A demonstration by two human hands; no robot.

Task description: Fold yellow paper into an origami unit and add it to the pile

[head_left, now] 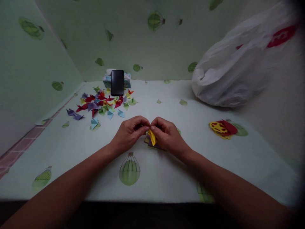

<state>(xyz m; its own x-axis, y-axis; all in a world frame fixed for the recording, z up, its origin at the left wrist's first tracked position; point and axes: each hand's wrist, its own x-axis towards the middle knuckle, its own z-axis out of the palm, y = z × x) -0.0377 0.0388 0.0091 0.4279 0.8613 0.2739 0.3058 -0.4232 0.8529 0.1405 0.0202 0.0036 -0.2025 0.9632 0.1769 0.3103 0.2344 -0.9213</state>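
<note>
Between my two hands is a small folded piece of yellow paper (152, 137), pointed at its lower end. My left hand (133, 128) pinches its upper edge between thumb and forefinger. From the other side my right hand (168, 132) grips the same paper, and the fingertips of both hands almost touch. Beneath the hands lies a small stack of dark square paper sheets (156, 146), partly hidden by my right hand. Folded paper cranes (95, 103) in red, purple, green, yellow, blue and orange are heaped at the back left.
A black phone (117, 82) leans against a tissue box (128, 80) behind the cranes. Yellow and red paper or felt cut-outs (220, 128) lie at the right. A large white plastic bag (228, 73) fills the back right. Walls enclose the cloth-covered table (107, 178).
</note>
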